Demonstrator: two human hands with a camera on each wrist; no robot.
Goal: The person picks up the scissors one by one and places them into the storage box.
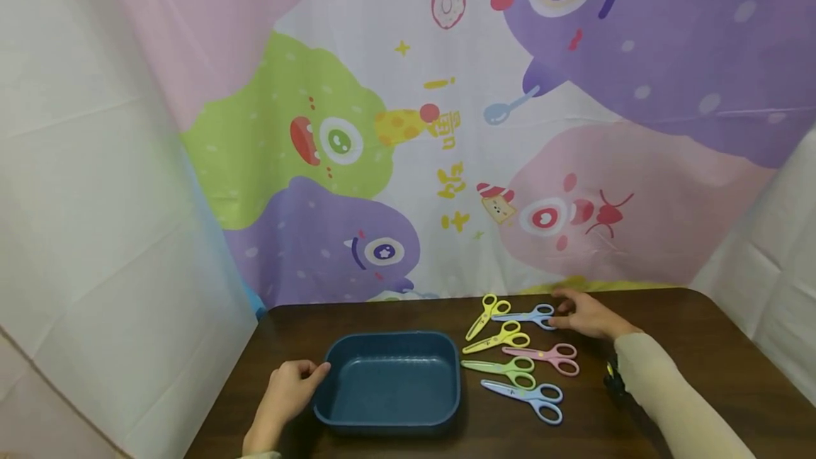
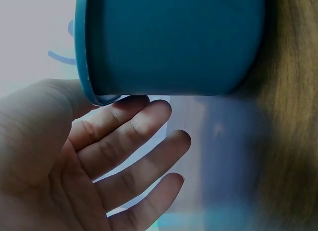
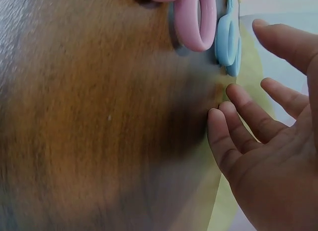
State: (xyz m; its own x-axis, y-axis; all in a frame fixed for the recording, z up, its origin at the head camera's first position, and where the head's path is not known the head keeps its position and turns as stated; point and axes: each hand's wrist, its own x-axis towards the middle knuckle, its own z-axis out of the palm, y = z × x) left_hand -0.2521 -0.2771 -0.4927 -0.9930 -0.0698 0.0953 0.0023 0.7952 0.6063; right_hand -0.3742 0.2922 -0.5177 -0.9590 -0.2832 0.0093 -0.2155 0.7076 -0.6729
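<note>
A dark blue rectangular tub (image 1: 387,425) stands on the table, its inside bare. My left hand (image 1: 287,389) pinches the tub's left rim, thumb over the edge and fingertips against the outer wall, as the left wrist view shows. At the back right my right hand (image 1: 589,315) is beside the handles of blue scissors (image 1: 530,316). Its fingers are loosely spread with nothing between them. The right wrist view shows the blue handle (image 3: 226,42) just beyond the fingertips, next to a pink handle (image 3: 183,27).
Right of the tub lie pink scissors (image 1: 540,354), green scissors (image 1: 506,367), a second blue pair (image 1: 526,394) and yellow scissors (image 1: 497,341) with another yellow pair (image 1: 486,315) behind. A cartoon-printed curtain (image 1: 468,253) hangs at the table's (image 1: 299,321) back edge.
</note>
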